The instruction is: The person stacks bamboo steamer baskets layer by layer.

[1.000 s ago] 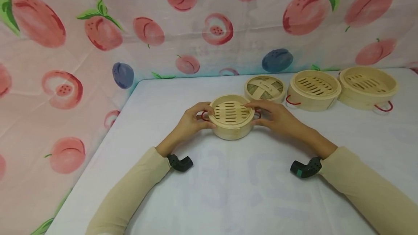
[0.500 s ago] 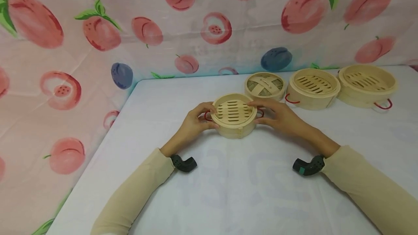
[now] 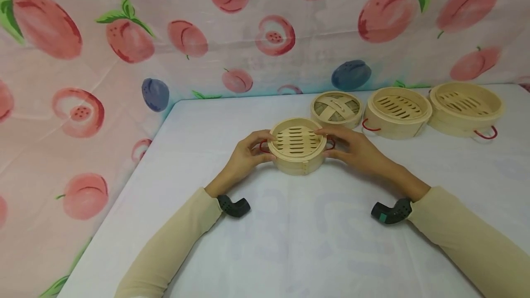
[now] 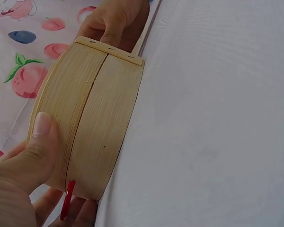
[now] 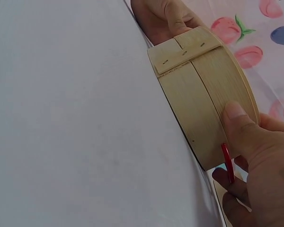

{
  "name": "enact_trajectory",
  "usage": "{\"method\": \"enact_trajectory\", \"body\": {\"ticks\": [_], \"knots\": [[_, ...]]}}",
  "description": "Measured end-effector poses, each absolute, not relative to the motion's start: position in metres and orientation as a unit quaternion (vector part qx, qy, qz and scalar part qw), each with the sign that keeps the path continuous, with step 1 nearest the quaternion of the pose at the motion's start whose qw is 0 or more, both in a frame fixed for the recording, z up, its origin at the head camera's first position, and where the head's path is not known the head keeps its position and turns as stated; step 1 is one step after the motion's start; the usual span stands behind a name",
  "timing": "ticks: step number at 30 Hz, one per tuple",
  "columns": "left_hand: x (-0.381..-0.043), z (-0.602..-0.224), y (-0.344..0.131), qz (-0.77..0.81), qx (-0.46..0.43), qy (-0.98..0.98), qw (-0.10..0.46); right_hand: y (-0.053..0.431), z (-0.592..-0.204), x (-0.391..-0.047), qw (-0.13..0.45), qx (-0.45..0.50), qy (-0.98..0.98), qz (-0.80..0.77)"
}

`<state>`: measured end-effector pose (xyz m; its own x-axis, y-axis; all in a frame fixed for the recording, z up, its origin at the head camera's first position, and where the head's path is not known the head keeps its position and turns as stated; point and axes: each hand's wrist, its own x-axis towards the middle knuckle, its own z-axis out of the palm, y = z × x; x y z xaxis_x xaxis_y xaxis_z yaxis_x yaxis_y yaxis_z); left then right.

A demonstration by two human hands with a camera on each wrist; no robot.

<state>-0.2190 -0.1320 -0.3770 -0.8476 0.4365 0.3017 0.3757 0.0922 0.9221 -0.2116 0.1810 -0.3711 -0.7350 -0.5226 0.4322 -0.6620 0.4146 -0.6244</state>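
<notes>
A small round bamboo steamer basket (image 3: 300, 165) with a slatted floor and red side handles stands upright at the table's middle, seemingly resting on the cloth. My left hand (image 3: 244, 153) grips its left side, with the thumb (image 4: 42, 132) on the outer wall and a fingertip over the rim. From the opposite side my right hand (image 3: 352, 148) holds it the same way, its thumb (image 5: 236, 116) pressed to the wall. One red handle (image 4: 67, 201) sticks out beside the left fingers; another red handle (image 5: 227, 163) shows near the right fingers.
Just behind the basket is a woven bamboo lid (image 3: 337, 108) on a round base. Farther right stand a medium steamer basket (image 3: 397, 125) and a large steamer basket (image 3: 451, 123), both red-handled. A fruit-print curtain (image 3: 248, 45) hangs along the white table's (image 3: 306, 243) back and left.
Both hands have shifted the small steamer basket slightly right and a little away, mostly in the first half second. Their grip on it looks the same.
</notes>
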Motion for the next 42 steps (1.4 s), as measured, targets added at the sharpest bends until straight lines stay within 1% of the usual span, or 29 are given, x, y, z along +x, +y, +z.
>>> {"method": "enact_trajectory", "body": {"ticks": [5,15,23,25,29,31,34,36,39,42], "knots": [[-0.220,-0.378,-0.132,0.613,0.274,0.741,0.019,0.180,-0.371,-0.210,0.087,0.349,-0.840,0.406],[-0.221,-0.377,-0.134,0.597,0.280,0.751,0.017,0.179,-0.368,-0.210,0.058,0.344,-0.846,0.403],[-0.224,-0.381,-0.135,0.595,0.281,0.752,0.027,0.190,-0.351,-0.209,0.032,0.334,-0.856,0.394],[-0.224,-0.381,-0.135,0.594,0.279,0.754,0.027,0.196,-0.347,-0.211,0.042,0.325,-0.861,0.389],[-0.224,-0.381,-0.136,0.590,0.279,0.757,0.024,0.208,-0.339,-0.214,0.085,0.314,-0.867,0.376],[-0.225,-0.381,-0.136,0.590,0.278,0.757,0.025,0.215,-0.334,-0.215,0.102,0.295,-0.875,0.369],[-0.224,-0.379,-0.135,0.593,0.276,0.756,0.027,0.225,-0.326,-0.214,0.108,0.252,-0.886,0.375],[-0.221,-0.375,-0.134,0.593,0.276,0.756,0.030,0.235,-0.322,-0.213,0.110,0.229,-0.888,0.384],[-0.214,-0.365,-0.132,0.593,0.277,0.756,0.031,0.251,-0.318,-0.215,0.143,0.239,-0.882,0.380],[-0.209,-0.357,-0.131,0.587,0.275,0.761,0.031,0.270,-0.316,-0.216,0.156,0.224,-0.885,0.377]]}}
